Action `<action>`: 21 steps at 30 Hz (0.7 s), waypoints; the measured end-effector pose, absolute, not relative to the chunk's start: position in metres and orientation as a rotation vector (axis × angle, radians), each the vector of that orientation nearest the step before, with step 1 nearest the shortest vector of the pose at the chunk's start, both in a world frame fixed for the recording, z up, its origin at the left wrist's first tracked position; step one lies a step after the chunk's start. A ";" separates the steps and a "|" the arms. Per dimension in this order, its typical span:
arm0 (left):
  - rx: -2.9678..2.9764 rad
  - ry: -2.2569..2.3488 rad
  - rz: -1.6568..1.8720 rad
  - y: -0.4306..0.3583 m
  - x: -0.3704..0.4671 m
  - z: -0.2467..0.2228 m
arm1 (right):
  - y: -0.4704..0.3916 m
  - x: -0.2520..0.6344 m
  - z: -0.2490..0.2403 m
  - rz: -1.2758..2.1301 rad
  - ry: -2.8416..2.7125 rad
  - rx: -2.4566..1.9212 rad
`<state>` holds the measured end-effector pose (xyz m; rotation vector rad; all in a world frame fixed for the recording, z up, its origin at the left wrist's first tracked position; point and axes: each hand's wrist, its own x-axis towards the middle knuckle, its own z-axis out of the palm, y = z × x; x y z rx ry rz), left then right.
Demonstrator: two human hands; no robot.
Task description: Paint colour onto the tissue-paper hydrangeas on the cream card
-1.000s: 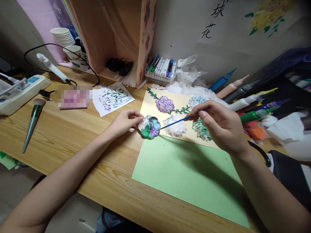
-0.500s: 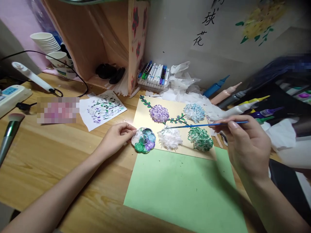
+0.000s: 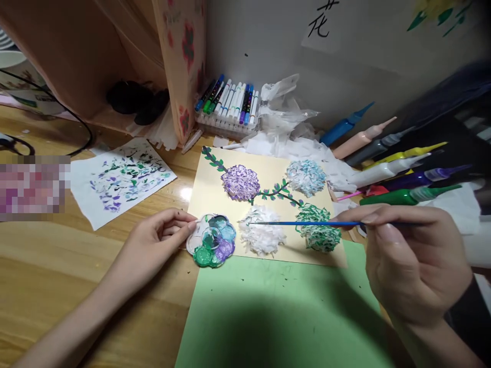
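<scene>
My left hand [image 3: 161,232] pinches the left rim of a flower-shaped paint palette [image 3: 210,240] with green, purple and pale blue paint in its wells. Between the fingers of my right hand [image 3: 412,255] is a thin blue paintbrush [image 3: 303,223]. Its tip meets the upper left of a white paper-shred flower [image 3: 264,237]. That flower sits on a cream card [image 3: 209,179] with a purple flower [image 3: 241,182], a light blue flower [image 3: 306,177] and a green flower [image 3: 319,230]. A painted leafy vine [image 3: 274,193] runs among them.
Under the card's near edge lies a green sheet [image 3: 276,317]. A paint-dabbed white paper [image 3: 125,179] rests at left. Behind stand a box of markers [image 3: 230,105] and crumpled tissue [image 3: 284,145]. Several paint bottles [image 3: 399,166] lie at right, close to my right hand.
The view has moved closer and lower over the card. The brush tip has shifted from the white flower's top edge to its upper left side. My left hand still holds the palette.
</scene>
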<state>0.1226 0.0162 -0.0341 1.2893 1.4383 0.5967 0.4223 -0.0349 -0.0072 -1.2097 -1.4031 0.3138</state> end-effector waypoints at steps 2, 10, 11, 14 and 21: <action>1.292 1.447 0.598 0.017 0.123 -0.034 | -0.033 0.423 -0.009 0.312 -1.398 -1.198; 1.325 1.458 0.589 0.016 0.122 -0.032 | -0.029 0.432 -0.013 0.369 -1.353 -1.152; 1.330 1.458 0.587 0.016 0.123 -0.031 | -0.028 0.432 -0.013 0.393 -1.356 -1.169; 1.333 1.466 0.595 0.016 0.124 -0.030 | -0.026 0.433 -0.013 0.442 -1.289 -1.226; 1.314 1.423 0.640 0.016 0.128 -0.025 | -0.037 0.417 0.001 0.452 -1.279 -1.157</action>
